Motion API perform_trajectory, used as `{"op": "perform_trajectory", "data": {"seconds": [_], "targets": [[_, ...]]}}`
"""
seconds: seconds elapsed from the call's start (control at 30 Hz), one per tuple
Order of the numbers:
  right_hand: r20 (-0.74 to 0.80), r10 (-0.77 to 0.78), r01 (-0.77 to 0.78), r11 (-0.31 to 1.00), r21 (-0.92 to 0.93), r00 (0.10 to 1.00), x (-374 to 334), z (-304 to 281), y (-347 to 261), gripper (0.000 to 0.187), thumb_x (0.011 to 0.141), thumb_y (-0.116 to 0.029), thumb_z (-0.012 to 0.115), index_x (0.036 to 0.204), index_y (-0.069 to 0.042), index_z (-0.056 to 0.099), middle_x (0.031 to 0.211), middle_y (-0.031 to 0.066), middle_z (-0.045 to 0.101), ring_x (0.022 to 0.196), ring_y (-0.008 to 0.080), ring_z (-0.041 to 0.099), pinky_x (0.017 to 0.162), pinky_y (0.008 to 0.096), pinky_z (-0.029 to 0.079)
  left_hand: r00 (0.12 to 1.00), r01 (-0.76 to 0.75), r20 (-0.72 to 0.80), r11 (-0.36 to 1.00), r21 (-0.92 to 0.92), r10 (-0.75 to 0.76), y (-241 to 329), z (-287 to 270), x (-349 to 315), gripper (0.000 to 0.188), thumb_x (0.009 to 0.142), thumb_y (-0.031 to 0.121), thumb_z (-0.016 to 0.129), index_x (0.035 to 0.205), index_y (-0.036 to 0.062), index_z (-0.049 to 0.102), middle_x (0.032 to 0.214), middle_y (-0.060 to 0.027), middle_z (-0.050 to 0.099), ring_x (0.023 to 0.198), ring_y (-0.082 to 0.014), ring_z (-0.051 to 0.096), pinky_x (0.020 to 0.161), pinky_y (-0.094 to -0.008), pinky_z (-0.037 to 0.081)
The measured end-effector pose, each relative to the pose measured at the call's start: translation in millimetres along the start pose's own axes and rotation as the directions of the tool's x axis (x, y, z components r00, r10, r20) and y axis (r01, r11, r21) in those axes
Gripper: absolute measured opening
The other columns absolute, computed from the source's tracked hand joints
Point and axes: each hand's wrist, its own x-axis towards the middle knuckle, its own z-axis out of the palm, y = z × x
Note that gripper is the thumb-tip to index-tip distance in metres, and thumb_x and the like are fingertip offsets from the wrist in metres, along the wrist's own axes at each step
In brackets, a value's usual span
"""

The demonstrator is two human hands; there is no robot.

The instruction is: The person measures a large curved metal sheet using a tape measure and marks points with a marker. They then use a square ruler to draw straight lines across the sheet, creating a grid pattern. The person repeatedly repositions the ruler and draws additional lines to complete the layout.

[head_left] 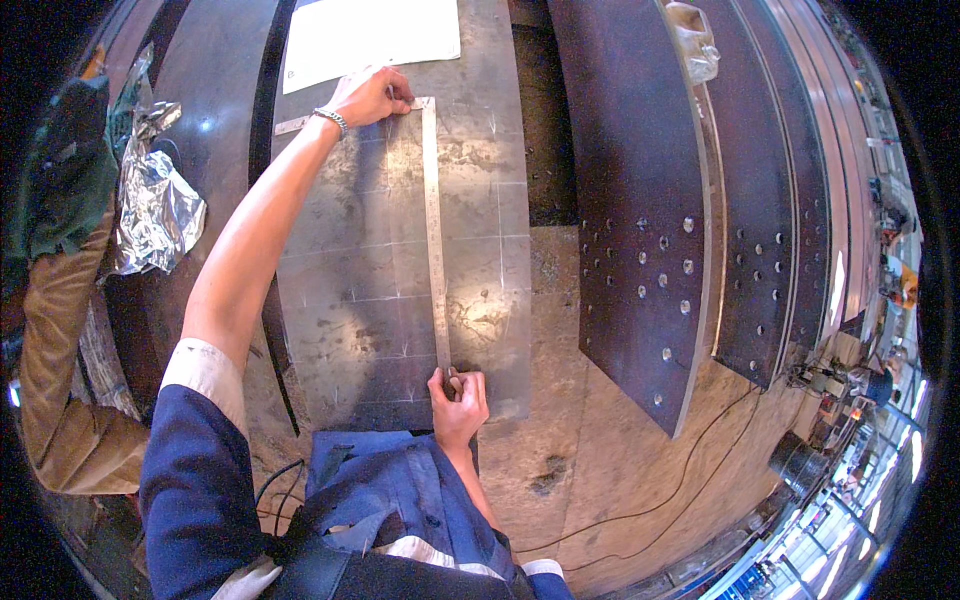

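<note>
A steel plate (pixel 350 270) with thin scribed lines and small cross marks lies lengthwise before me. An L-shaped steel square (pixel 432 200) rests on it, its long arm pointing toward me and its short arm running left. My left hand (pixel 368 95) is closed at the far corner of the square, thumb and fingers pinched there. At the near end of the long arm, my right hand (pixel 460 405) is closed with bent fingers. A small dark piece shows between those fingers, too small to name. White paper sheets (pixel 370 40) lie on the plate beyond my left hand.
Large dark plates with drilled holes (pixel 640 180) stand to the right. Crumpled silver foil (pixel 160 210) and brown cloth (pixel 65 350) are at the left. A clear plastic container (pixel 693 40) sits far right; a thin cable (pixel 640 512) crosses the floor.
</note>
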Motion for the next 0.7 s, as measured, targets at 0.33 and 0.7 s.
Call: {"op": "perform_trajectory", "data": {"seconds": [0.33,0.7], "targets": [[0.039,0.031,-0.028,0.997,-0.066,0.999,0,-1,1,0.026,0.081,-0.021,0.083,0.081,-0.007,0.061,0.08,0.0059,0.063,0.066,0.024,0.067,0.058,0.0361,0.054,0.995,0.101,0.006,0.984,0.144,-0.103,26,5,6,0.062,0.056,0.065,0.088,0.084,0.0104,0.078,0.089,-0.0102,0.073,0.087,-0.0285,0.071,0.076,-0.0424,0.056],[0.029,0.007,-0.005,0.997,-0.077,1.0,0,1,1,0.027,0.082,-0.022,0.083,0.081,-0.006,0.06,0.079,0.007,0.061,0.064,0.025,0.066,0.057,0.0374,0.053,0.993,0.074,-0.109,0.979,0.191,-0.054,25,13,0,0.063,0.056,0.064,0.089,0.08,0.0093,0.07,0.08,-0.0076,0.071,0.082,-0.0261,0.071,0.073,-0.0406,0.056]]}}
